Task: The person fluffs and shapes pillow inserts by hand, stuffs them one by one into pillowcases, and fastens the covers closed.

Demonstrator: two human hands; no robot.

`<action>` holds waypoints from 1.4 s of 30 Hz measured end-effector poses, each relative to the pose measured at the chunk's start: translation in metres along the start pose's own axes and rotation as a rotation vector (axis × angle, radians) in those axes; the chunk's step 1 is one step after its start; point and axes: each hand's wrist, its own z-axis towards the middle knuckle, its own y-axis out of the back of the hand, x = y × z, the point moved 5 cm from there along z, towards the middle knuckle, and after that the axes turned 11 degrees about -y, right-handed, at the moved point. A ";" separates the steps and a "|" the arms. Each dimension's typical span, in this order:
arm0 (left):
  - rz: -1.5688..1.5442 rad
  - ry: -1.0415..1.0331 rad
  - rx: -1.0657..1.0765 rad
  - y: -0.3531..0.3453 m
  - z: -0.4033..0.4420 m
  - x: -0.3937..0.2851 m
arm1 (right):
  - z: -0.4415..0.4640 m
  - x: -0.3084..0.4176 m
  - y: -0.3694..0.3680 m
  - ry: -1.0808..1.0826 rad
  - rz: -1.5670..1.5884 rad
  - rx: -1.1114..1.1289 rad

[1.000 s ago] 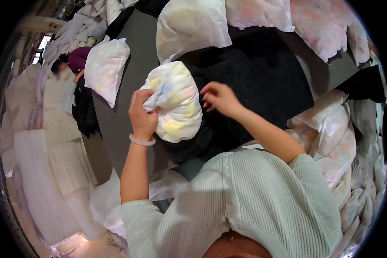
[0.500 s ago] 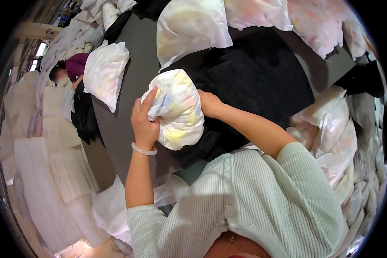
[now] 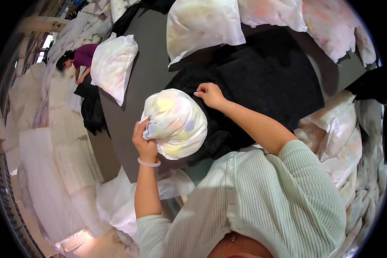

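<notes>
I'm mid-hold: left grip [image 3: 144,142] pinching white bundle [image 3: 178,124] at edge of black cloth [image 3: 271,86]; right grip [image 3: 211,95] over cloth (pinch unclear); needs steadiness.

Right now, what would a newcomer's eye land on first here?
Probably the round white bundle with pale coloured patches, near the middle of the view, gripped at its left side by the fingers of the left hand. Next comes the large black cloth spread to its upper right on the grey table, then the plump white bags at the top of the picture.
</notes>
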 end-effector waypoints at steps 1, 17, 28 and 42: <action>-0.023 0.020 -0.025 0.003 -0.004 0.002 | 0.001 -0.007 -0.004 -0.085 0.112 0.032; 0.024 0.010 -0.024 -0.007 -0.003 0.006 | -0.001 0.019 -0.039 0.300 -0.704 0.394; -0.003 0.010 -0.038 -0.011 0.000 0.004 | 0.011 0.023 -0.050 0.369 -0.988 0.256; 0.213 -0.128 0.136 -0.021 -0.004 -0.023 | 0.027 0.022 -0.010 -0.013 0.145 0.232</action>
